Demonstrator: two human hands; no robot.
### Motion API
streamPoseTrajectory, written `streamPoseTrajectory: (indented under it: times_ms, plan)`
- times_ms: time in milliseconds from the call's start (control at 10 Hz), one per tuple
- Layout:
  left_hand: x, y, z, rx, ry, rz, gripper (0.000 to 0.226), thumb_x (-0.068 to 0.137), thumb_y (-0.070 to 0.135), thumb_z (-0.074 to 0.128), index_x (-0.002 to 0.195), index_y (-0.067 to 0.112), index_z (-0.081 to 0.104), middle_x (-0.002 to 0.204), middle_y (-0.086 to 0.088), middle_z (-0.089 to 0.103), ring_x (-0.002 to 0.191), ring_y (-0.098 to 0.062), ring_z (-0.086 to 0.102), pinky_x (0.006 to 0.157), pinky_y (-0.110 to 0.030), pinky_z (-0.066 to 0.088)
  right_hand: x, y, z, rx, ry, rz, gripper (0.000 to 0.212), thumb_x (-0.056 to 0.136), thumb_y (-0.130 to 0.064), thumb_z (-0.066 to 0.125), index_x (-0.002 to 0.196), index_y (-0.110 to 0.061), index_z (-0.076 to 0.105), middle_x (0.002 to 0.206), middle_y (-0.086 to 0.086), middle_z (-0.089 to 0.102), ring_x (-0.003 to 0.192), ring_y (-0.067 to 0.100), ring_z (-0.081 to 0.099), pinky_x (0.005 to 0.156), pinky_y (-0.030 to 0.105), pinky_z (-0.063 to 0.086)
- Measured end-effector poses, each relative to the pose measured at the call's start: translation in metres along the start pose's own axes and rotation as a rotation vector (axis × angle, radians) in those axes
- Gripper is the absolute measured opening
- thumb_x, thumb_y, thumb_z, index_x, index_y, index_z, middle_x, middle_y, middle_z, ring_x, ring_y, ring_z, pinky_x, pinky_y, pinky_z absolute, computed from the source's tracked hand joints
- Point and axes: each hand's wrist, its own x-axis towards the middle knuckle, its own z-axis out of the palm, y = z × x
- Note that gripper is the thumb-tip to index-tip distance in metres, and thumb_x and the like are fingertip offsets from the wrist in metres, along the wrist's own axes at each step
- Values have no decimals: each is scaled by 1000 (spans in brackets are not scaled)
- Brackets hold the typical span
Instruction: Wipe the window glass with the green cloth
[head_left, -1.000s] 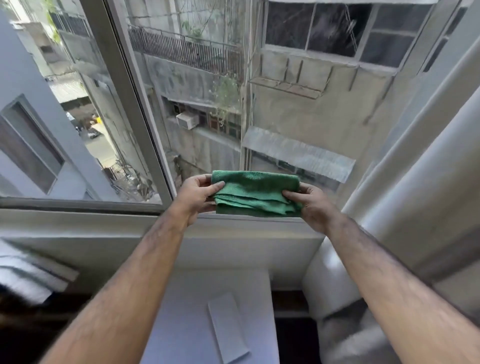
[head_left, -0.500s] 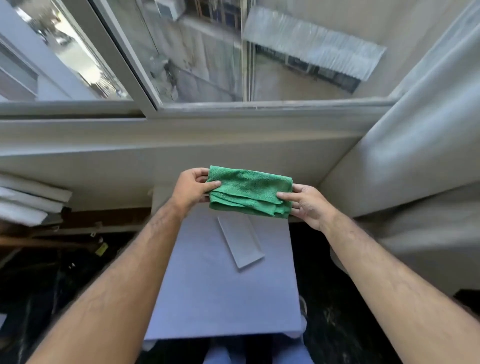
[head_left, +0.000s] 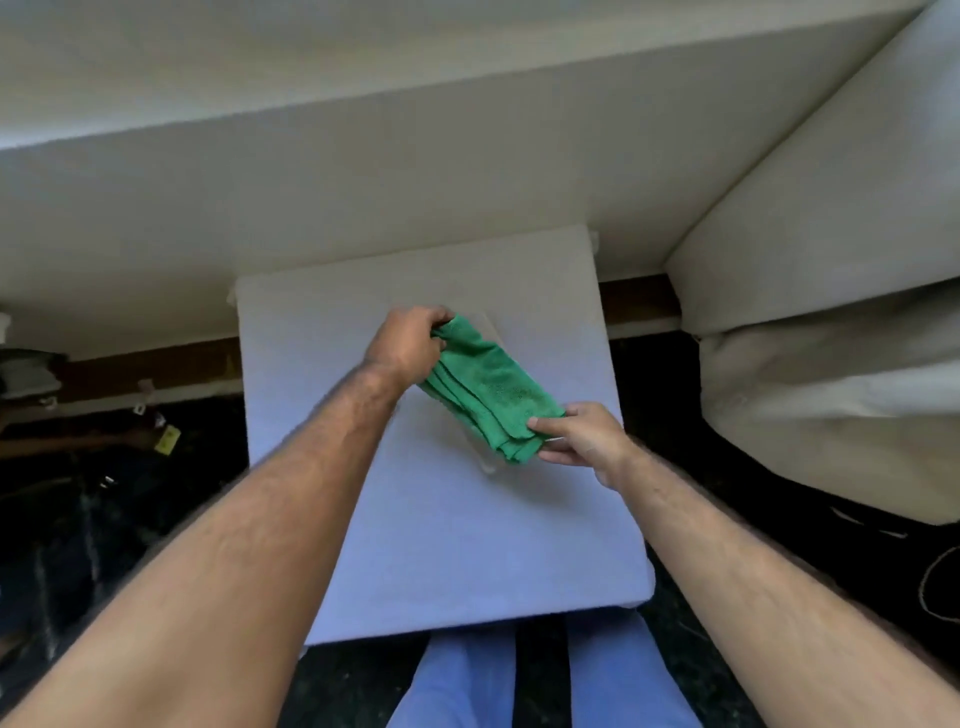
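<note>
A folded green cloth (head_left: 488, 387) lies slanted just above a small white table (head_left: 447, 530), far end up-left, near end down-right. My left hand (head_left: 408, 343) grips its far end, fingers curled over the edge. My right hand (head_left: 584, 434) pinches its near end between thumb and fingers. A flat pale strip under the cloth is mostly hidden. I cannot tell whether the cloth touches the table. The window glass is out of view.
A cream wall and sill ledge (head_left: 363, 156) run across the top. A pale curtain (head_left: 831, 291) hangs at the right. Dark floor (head_left: 104, 519) with small clutter lies to the left. My legs in blue trousers (head_left: 467, 680) show at the bottom.
My view has dropped from the window to the table. Both hands carried the cloth down from the glass and turned it from level to slanted, left hand farther away, right hand nearer.
</note>
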Motion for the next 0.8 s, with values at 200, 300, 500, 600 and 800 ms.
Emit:
streamPoseTrajectory:
  times_ms: [200,300,500,600,800]
  plan:
    - [42,-11,25,292,-29,110,36,93,0,56,115,21,74,113,-10,75,96,-30,69,85,-40,60,32,28,19,116,12,63,29,104,-15,70,126,4,70,111,23,82,73,16,80,67,23,68]
    - [55,-16,38,362,-53,127,34,93,3,55,116,21,73,113,-9,74,88,-25,61,75,-31,48,39,32,28,130,32,82,29,105,-13,68,126,7,69,108,26,82,75,21,81,68,25,69]
    - [59,-22,62,363,9,166,39,95,8,54,133,14,60,124,-12,68,109,-33,64,85,-39,53,42,33,27,-175,187,49,26,100,-25,76,104,0,73,70,13,77,47,15,73,47,21,60]
    - [47,-24,63,468,95,195,53,93,-3,56,144,11,53,139,-15,62,122,-37,58,95,-49,54,37,23,21,-581,307,-73,34,98,-44,74,82,-16,66,64,1,70,49,12,66,57,28,57]
    - [16,-22,47,437,163,211,58,96,-1,62,151,4,46,154,-17,52,138,-35,51,110,-52,47,19,-20,6,-1019,447,-500,47,105,-49,60,139,-17,62,135,3,68,120,21,64,94,37,54]
